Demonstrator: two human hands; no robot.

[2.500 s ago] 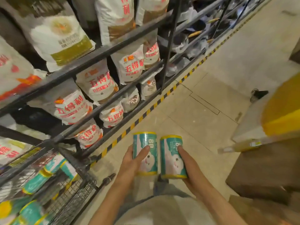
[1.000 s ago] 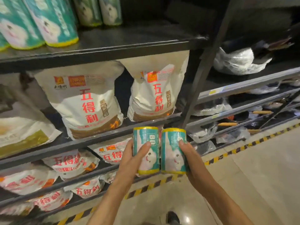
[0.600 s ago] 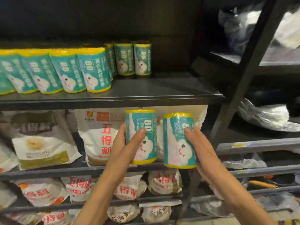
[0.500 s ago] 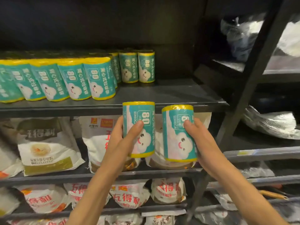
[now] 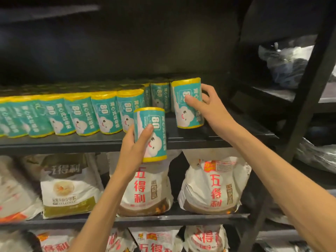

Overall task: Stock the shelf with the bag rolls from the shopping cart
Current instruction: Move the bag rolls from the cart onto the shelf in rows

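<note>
Two teal bag rolls with yellow ends are in my hands. My right hand (image 5: 209,108) grips one roll (image 5: 187,113) upright on the dark shelf board (image 5: 209,137), just right of the stocked rolls. My left hand (image 5: 134,146) holds the other roll (image 5: 151,135) upright in front of the shelf edge, below board level. A row of several matching rolls (image 5: 76,115) fills the shelf to the left, with more rolls (image 5: 160,95) behind. The shopping cart is out of view.
White flour bags (image 5: 214,184) with red lettering fill the shelves below. A black upright post (image 5: 309,84) bounds the shelf on the right, with plastic-wrapped goods (image 5: 291,64) beyond it. Bare board lies to the right of my right hand.
Both hands rose from waist height to the shelf. My right hand moved forward and brought its roll onto the board; my left hand lifted its roll to the shelf edge.
</note>
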